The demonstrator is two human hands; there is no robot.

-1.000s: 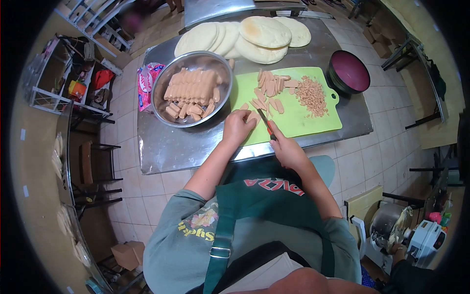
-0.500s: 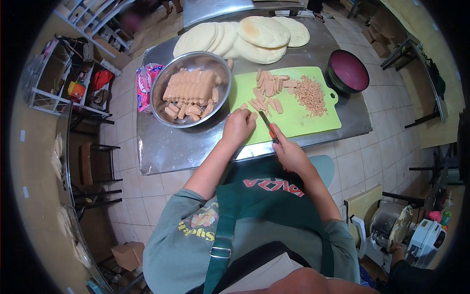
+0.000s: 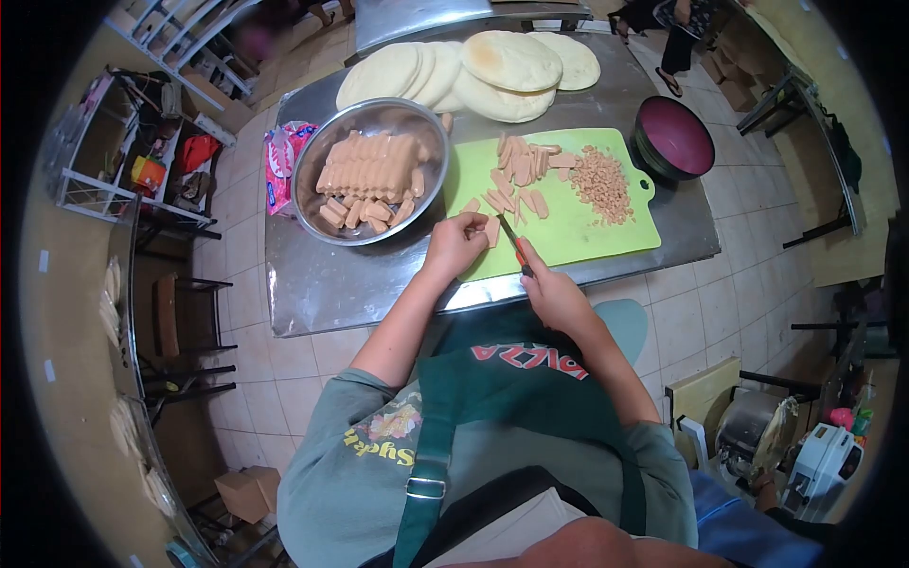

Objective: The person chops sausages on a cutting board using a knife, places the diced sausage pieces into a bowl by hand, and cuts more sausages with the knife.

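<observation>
My left hand (image 3: 454,246) is closed at the near left part of the green cutting board (image 3: 606,244), its fingertips on a pink sausage piece (image 3: 491,232). Gripped in my right hand (image 3: 557,298) is a knife (image 3: 519,248) with a red and black handle. Its dark blade points away from me, just right of that piece. Sausage slices (image 3: 519,163) lie farther up the board, and a heap of finely diced sausage (image 3: 603,186) is on its right side. Left of the board, a steel bowl (image 3: 436,185) holds a block of sausages (image 3: 371,168) with loose short pieces.
Flat round breads (image 3: 511,62) are stacked at the table's far side. A dark bowl with a purple inside (image 3: 674,137) stands right of the board. A pink packet (image 3: 282,166) lies by the steel bowl. A person (image 3: 677,38) stands beyond the table; another person's hand (image 3: 763,483) is at lower right.
My left hand has shifted slightly left, showing more of the sausage piece. The knife has moved a little left and away from me. A person has come into view at the upper right.
</observation>
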